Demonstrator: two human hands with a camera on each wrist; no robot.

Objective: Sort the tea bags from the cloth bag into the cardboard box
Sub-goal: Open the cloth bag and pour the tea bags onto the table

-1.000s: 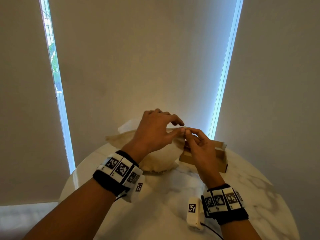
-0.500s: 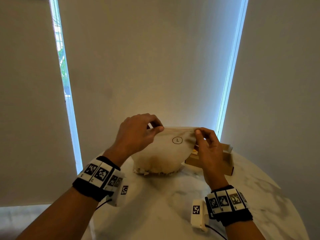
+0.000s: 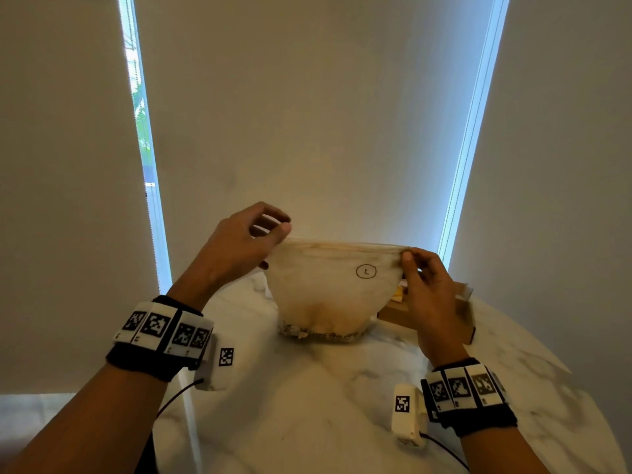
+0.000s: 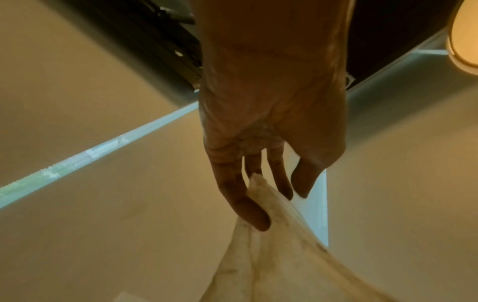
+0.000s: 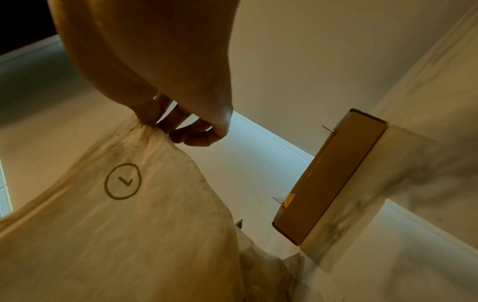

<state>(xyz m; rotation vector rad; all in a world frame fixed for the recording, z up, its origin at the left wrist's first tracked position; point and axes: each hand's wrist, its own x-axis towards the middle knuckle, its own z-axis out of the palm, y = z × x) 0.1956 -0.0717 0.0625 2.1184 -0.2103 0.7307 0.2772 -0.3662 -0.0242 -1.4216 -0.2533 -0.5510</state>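
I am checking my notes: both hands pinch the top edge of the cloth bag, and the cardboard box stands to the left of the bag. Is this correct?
One detail is wrong. The cardboard box stands to the right of the cloth bag, partly behind the right hand, as the head view shows. The rest holds: the left hand and right hand both pinch the bag's top edge.

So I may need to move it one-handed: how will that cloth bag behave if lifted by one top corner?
Probably floppy: the cloth bag keeps its top edge straight only because the left hand and right hand pinch opposite corners. Its bottom bulges on the table, so the contents would likely slump to the low side. It seems light, since fingertip pinches hold it.
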